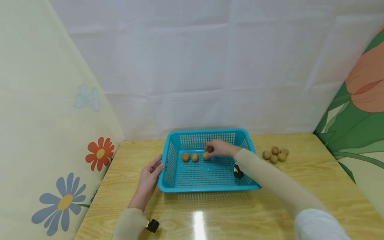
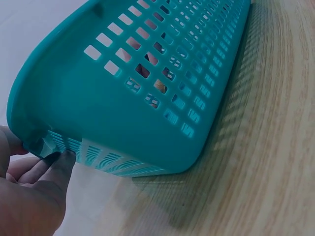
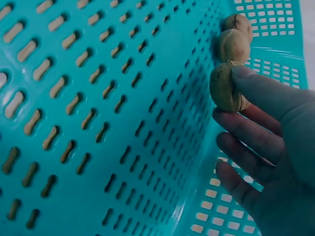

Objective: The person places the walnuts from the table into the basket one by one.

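A blue plastic basket with slotted sides stands on the wooden table. My left hand grips its left rim, the thumb over the edge and the fingers against the outer wall; in the left wrist view the hand is at a basket corner. Inside the basket, my right hand pinches a walnut between thumb and fingers, low at the basket floor. Whether that walnut touches the floor I cannot tell. Two more walnuts, one in the middle and one farther left, lie in line with it.
Several walnuts lie in a loose cluster on the table, right of the basket. A white cloth hangs behind the table. Flower-printed panels stand on the left and right.
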A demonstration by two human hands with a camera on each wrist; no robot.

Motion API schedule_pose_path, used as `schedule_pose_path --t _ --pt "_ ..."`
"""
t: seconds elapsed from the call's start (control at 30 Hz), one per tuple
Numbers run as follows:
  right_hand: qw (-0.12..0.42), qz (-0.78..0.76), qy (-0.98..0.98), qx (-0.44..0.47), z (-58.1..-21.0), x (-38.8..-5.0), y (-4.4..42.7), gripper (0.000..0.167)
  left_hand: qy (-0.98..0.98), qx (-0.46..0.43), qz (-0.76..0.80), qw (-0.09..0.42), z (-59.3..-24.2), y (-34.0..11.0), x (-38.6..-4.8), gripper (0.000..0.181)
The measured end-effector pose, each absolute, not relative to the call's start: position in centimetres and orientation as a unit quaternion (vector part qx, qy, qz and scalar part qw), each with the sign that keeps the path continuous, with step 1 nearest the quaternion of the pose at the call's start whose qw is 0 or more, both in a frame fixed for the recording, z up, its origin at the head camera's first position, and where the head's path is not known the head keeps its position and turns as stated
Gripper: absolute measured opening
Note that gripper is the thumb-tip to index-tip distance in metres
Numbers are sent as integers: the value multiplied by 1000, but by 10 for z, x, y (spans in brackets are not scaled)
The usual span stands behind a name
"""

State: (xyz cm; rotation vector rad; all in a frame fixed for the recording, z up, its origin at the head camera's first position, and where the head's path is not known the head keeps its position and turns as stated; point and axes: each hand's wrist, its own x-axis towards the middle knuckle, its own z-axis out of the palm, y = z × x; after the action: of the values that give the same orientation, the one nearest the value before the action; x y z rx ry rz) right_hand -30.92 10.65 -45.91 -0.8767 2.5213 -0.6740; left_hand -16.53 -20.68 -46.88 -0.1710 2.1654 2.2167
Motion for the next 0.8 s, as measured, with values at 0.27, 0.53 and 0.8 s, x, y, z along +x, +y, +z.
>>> schedule_pose_path --t 0.27,0.53,0.8 --pt "192 -245 897 -315 -463 -310 103 28 698 -62 713 23 -470 -209 -168 52" --pt "190 -261 895 -307 -447 -304 116 39 700 -63 710 29 -473 -208 -170 50" --pt "144 -261 900 -317 -404 -292 148 34 695 -47 717 23 -473 -210 -167 52"
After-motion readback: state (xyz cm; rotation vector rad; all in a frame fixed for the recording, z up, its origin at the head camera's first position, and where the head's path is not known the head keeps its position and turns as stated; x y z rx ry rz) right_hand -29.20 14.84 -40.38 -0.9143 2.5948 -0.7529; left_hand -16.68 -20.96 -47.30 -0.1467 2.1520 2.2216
